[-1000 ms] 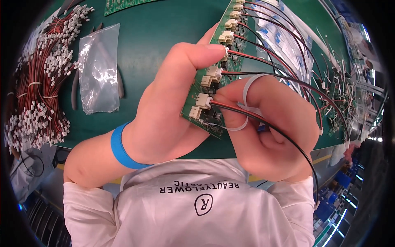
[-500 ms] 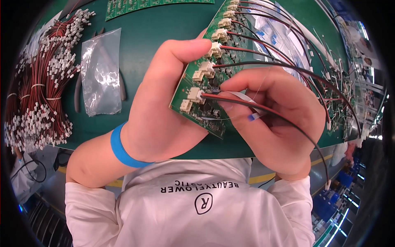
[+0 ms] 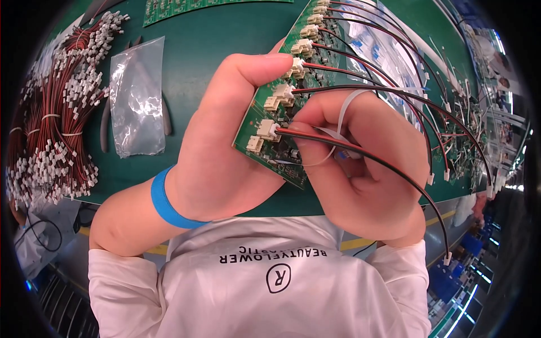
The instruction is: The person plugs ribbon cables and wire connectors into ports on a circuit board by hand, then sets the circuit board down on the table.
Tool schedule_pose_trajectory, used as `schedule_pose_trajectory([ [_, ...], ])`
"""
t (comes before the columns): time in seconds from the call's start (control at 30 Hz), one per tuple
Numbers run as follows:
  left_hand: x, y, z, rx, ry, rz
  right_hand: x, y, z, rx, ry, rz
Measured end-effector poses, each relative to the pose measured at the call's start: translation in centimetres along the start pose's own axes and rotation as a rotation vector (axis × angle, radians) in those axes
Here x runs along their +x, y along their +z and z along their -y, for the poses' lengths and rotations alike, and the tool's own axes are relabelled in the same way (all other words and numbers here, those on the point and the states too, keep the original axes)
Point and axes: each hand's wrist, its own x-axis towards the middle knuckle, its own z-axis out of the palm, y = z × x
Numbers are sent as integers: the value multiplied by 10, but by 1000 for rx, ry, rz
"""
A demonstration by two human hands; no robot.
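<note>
My left hand (image 3: 220, 127) grips a green circuit board (image 3: 246, 125), tilted up off the table, its thumb pressing beside a cream connector along the edge. Several cream sockets (image 3: 265, 130) line that edge. Red-and-black wire leads (image 3: 366, 153) are plugged into some of them and trail to the right. With thumb and forefinger, my right hand (image 3: 383, 163) pinches a thin white ribbon cable (image 3: 341, 118) close to the board's face. The ribbon curves over the fingers, and a blue-tipped piece shows by the palm. The pinched end is hidden by the fingertips.
Bundled red-and-black leads with white plugs (image 3: 53, 121) lie at the left. A clear plastic bag (image 3: 137, 107) covers part of a grey-handled tool (image 3: 105, 127). Another green board (image 3: 214, 7) is at the back. Wired boards (image 3: 465, 127) and blue-and-white ribbons in a bag (image 3: 369, 48) lie right.
My right hand has shifted slightly left, its fingertips closer in on the board. The ribbon now arcs up over the fingers. The loose lead ends have swung a little; my left hand is nearly still.
</note>
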Motion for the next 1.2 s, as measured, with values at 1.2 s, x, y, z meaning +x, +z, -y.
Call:
schedule_pose_trajectory([
  [1.2,8,33,-32,141,385,-55,-9,-53,-5,982,531,179],
])
